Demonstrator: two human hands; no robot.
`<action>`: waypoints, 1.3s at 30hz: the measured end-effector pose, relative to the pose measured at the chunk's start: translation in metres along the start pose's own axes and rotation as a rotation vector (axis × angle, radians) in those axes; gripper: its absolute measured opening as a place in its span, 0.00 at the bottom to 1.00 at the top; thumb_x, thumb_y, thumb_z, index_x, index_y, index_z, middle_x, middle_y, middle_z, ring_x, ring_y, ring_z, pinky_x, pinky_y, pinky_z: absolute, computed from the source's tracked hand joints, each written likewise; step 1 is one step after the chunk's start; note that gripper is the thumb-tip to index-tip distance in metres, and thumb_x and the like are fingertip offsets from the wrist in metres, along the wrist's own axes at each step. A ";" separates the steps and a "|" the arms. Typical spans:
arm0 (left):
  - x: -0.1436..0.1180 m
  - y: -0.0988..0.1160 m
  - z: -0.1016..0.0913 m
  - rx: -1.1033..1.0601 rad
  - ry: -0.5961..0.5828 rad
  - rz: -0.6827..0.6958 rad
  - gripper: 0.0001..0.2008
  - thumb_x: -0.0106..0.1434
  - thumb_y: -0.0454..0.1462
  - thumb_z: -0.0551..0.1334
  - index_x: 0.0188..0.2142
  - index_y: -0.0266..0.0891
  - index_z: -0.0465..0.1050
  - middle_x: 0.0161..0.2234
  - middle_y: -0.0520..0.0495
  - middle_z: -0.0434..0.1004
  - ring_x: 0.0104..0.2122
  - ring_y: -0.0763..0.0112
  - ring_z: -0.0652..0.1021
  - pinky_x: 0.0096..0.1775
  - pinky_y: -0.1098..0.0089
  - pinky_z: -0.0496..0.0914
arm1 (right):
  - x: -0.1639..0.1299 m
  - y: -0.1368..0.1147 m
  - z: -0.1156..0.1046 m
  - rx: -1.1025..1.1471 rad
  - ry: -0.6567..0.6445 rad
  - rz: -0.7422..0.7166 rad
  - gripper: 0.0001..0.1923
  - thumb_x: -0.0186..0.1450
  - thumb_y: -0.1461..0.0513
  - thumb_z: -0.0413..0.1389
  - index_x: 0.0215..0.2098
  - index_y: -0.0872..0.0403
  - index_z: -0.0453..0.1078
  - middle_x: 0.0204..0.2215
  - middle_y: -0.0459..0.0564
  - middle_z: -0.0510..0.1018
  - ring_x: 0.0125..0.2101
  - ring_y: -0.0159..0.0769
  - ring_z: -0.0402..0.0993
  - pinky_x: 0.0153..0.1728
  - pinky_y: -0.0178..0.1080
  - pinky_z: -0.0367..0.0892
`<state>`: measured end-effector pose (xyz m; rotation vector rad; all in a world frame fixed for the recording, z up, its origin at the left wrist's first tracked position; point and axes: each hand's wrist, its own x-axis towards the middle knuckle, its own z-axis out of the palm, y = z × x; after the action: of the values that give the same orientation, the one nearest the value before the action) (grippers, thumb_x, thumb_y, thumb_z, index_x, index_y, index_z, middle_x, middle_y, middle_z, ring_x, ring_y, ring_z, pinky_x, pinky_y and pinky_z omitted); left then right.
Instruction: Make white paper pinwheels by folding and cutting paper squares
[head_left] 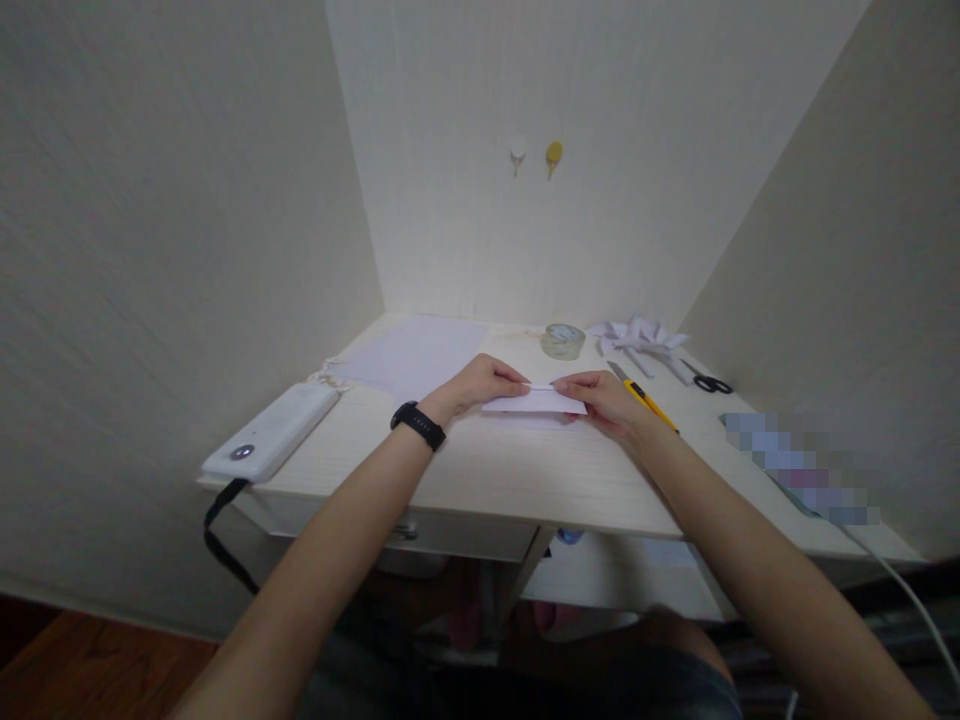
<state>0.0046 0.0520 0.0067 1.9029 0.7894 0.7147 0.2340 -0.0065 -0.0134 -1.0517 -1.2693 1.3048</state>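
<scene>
A folded piece of white paper (534, 401) is held a little above the desk between my two hands. My left hand (491, 382) pinches its left end, thumb along the top edge. At the other end my right hand (600, 396) grips it the same way, with some fingertips showing below the paper. A black watch (418, 425) is on my left wrist. Close to my right hand lies a yellow box cutter (646, 400) with its blade showing. How the paper's underside is folded is hidden.
Flat white sheets (420, 350) lie at the back left of the desk (480, 465). A tape roll (562, 341), folded paper pieces (637, 335) and black scissors (709, 382) sit at the back right. A white device (274, 432) with a black strap stands at the left edge.
</scene>
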 end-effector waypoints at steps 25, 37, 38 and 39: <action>-0.006 0.015 -0.005 -0.247 -0.072 -0.088 0.11 0.57 0.37 0.70 0.36 0.28 0.81 0.27 0.44 0.79 0.23 0.75 0.76 0.28 0.72 0.73 | 0.003 -0.001 -0.013 0.039 0.075 -0.008 0.16 0.44 0.59 0.73 0.28 0.59 0.80 0.22 0.50 0.77 0.20 0.28 0.68 0.16 0.30 0.66; -0.001 0.005 -0.006 -0.399 -0.001 -0.114 0.12 0.51 0.31 0.72 0.37 0.33 0.82 0.37 0.40 0.83 0.32 0.73 0.78 0.39 0.69 0.73 | 0.003 -0.003 -0.012 0.079 0.087 0.019 0.16 0.44 0.61 0.73 0.30 0.58 0.81 0.27 0.51 0.80 0.23 0.30 0.70 0.20 0.34 0.69; -0.001 0.005 -0.006 -0.392 0.000 -0.115 0.12 0.51 0.31 0.72 0.37 0.34 0.82 0.37 0.40 0.83 0.31 0.73 0.78 0.38 0.69 0.72 | 0.003 -0.003 -0.012 0.083 0.092 0.020 0.16 0.43 0.61 0.73 0.30 0.58 0.81 0.27 0.52 0.80 0.23 0.30 0.70 0.20 0.33 0.69; -0.001 0.004 -0.007 -0.383 -0.003 -0.115 0.12 0.51 0.31 0.72 0.38 0.34 0.82 0.37 0.40 0.83 0.31 0.73 0.77 0.38 0.69 0.72 | 0.003 -0.002 -0.013 0.087 0.096 0.020 0.17 0.42 0.61 0.73 0.30 0.58 0.81 0.27 0.52 0.80 0.24 0.31 0.71 0.21 0.34 0.70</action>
<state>0.0001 0.0536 0.0133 1.5024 0.6970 0.7328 0.2463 -0.0021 -0.0120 -1.0557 -1.1232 1.2974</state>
